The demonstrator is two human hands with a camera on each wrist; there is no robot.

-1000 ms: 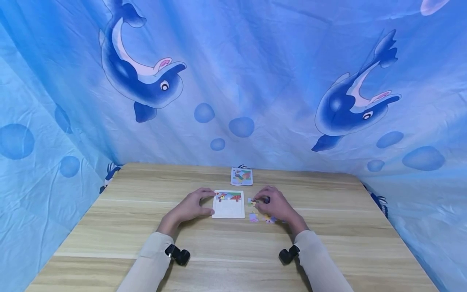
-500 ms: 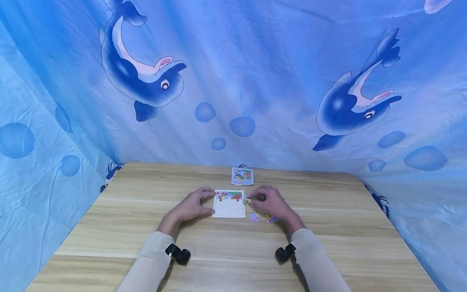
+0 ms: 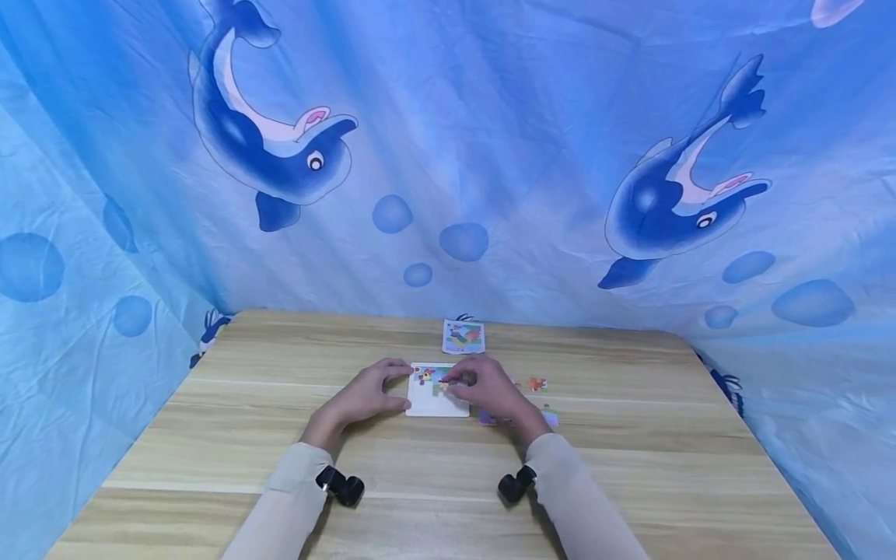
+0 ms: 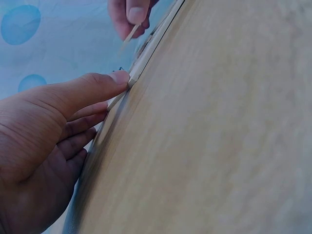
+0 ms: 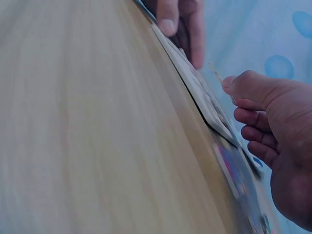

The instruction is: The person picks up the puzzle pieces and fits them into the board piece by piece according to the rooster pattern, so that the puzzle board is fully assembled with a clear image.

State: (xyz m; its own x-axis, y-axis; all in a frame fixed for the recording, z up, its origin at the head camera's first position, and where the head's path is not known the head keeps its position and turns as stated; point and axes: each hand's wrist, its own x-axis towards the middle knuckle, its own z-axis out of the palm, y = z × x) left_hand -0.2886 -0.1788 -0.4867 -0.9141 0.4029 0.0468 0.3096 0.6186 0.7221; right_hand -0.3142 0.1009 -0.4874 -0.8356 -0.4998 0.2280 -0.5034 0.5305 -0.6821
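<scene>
A white square puzzle board (image 3: 420, 406) lies on the table, its top strip filled with coloured pieces and its lower part bare white. My left hand (image 3: 367, 395) holds the board's left side, thumb near the front corner and index finger near the back one. Above the board, my right hand (image 3: 488, 386) pinches a jigsaw piece (image 3: 439, 390) between thumb and fingers. From the right wrist, that thin piece (image 5: 214, 72) looks tilted and raised off the board. The right hand partly hides the board's upper right in the head view.
Several loose jigsaw pieces (image 3: 537, 384) lie right of the board, some partly hidden under the right hand and wrist. A printed picture card (image 3: 463, 337) lies behind the board, near the table's back edge. A blue dolphin-print curtain (image 3: 490, 155) hangs behind the wooden table (image 3: 280, 358).
The right hand has moved left with the jigsaw piece, from among the loose pieces to above the board. More loose pieces now show on the right. The left hand stays at the board's edge.
</scene>
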